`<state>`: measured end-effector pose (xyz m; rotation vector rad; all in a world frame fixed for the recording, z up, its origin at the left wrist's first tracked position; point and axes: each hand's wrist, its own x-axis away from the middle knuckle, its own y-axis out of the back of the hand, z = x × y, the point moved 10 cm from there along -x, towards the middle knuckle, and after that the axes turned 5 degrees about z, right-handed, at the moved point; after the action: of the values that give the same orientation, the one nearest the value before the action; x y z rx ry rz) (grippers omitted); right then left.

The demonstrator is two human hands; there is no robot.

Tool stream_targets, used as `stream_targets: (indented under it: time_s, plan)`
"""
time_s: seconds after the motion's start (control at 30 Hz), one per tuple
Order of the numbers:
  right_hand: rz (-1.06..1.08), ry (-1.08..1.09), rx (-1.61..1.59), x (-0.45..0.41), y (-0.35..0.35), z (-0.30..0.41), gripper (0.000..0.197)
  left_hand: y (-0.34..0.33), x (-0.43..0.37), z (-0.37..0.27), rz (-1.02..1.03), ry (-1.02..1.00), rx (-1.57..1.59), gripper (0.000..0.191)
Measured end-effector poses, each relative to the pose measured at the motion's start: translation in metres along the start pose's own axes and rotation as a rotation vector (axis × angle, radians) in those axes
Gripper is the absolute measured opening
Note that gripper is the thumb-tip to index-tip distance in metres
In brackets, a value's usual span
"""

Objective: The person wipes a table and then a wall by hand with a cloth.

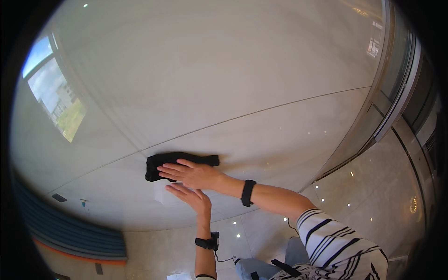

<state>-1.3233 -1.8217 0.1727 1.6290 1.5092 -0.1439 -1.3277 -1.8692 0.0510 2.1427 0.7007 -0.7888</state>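
My right hand lies flat on a black cloth, holding it against a glossy pale stone-look wall. The cloth is bunched lengthwise, and a narrow end of it sticks out to the right of my fingers. Just below, my left hand is stretched out with its palm towards the wall, its fingertips close to the right hand. Whether the two hands touch cannot be told. A whitish patch shows on the wall beside the left fingers; it may be a reflection.
Stacked blue-grey mats with an orange bottom layer stand at lower left. Above them, the wall carries a dark plate and a small fitting. A metal-framed glass door borders the right. A cable hangs from my left wrist device.
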Motion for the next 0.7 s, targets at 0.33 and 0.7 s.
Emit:
stream_targets:
  time_s: [0.33, 0.7]
  plan:
    - [-0.012, -0.245, 0.282, 0.276, 0.057, -0.24, 0.048, 0.001, -0.013, 0.038, -0.311, 0.096, -0.046, 0.082]
    - [-0.371, -1.03, 0.43, 0.435, 0.132, -0.382, 0.064, -0.01, -0.014, 0.025, -0.295, 0.124, -0.007, 0.076]
